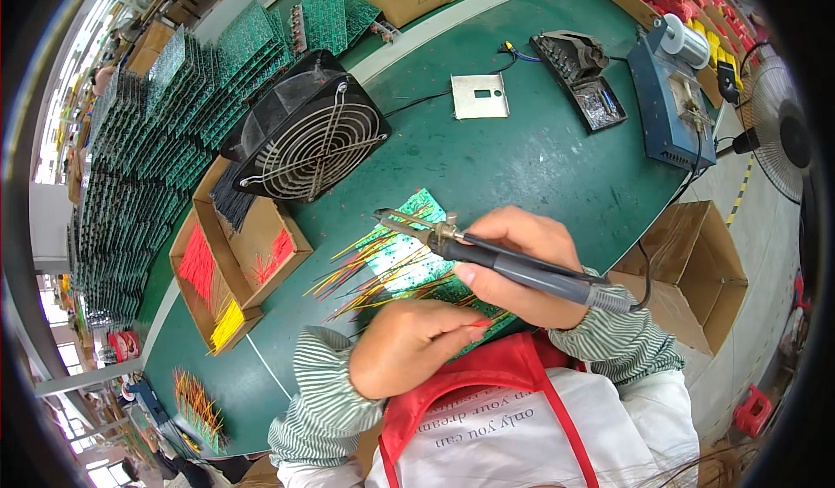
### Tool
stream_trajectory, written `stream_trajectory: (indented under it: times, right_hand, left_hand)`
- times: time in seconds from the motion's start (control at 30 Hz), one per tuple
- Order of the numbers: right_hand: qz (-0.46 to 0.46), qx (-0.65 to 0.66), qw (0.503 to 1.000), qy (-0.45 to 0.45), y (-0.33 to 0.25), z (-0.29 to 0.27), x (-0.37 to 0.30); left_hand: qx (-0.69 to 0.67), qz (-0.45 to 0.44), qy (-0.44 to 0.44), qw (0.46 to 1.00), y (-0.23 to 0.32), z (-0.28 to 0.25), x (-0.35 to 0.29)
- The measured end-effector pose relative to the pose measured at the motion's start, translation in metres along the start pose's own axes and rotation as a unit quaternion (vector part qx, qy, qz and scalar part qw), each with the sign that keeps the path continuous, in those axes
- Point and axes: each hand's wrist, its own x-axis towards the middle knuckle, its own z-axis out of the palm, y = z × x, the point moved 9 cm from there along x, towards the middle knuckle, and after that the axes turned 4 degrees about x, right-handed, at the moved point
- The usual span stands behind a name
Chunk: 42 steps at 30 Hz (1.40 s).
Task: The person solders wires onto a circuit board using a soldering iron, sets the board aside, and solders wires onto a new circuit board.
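My right hand [532, 266] grips a grey and black soldering iron [531, 277] with a metal clamp near its front; the tip points left over a green circuit board panel [409, 264]. Red, yellow and black wires [361, 270] run from the panel and fan out to the left. My left hand [409, 342] is closed in a pinch at the panel's near edge. Red shows at its fingertips and looks like a red wire [480, 324]; most of it is hidden. Glare whitens the panel's middle.
Left stands a divided cardboard box [252, 292] of red, yellow and black wires. Behind it are a black fan [317, 136] and stacked circuit boards [165, 140]. At the back right are a black parts tray [587, 88] and a blue solder-spool machine [670, 96]. A cardboard box [687, 270] stands right.
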Motion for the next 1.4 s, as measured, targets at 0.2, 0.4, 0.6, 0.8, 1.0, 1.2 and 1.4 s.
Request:
stream_trajectory:
  times: [0.2,0.4,0.6,0.8,1.0,1.2,1.4]
  right_hand:
    - [-0.075,-0.048,0.996,-0.019,0.002,0.017,-0.009]
    - [-0.081,-0.058,0.995,-0.023,0.000,0.006,-0.007]
    - [-0.048,-0.054,0.997,-0.027,-0.004,-0.010,-0.002]
    - [0.058,-0.036,0.996,-0.062,0.011,-0.008,0.005]
    - [0.076,-0.025,0.993,-0.087,0.019,0.007,0.015]
    - [0.081,-0.026,0.991,-0.100,0.027,0.018,0.018]
    - [0.101,-0.016,0.989,-0.110,0.033,0.023,0.020]
  left_hand:
    - [-0.020,0.004,0.000,1.000,-0.002,0.018,0.000]
    - [0.146,-0.054,0.124,0.980,-0.011,-0.038,-0.015]
    - [0.151,-0.172,0.198,0.953,-0.069,-0.095,-0.037]
    - [0.134,-0.171,0.186,0.958,-0.087,-0.091,-0.031]
    - [0.145,-0.153,0.173,0.962,-0.090,-0.092,-0.028]
    - [0.143,-0.162,0.172,0.961,-0.092,-0.096,-0.026]
    - [0.144,-0.174,0.155,0.962,-0.094,-0.095,-0.025]
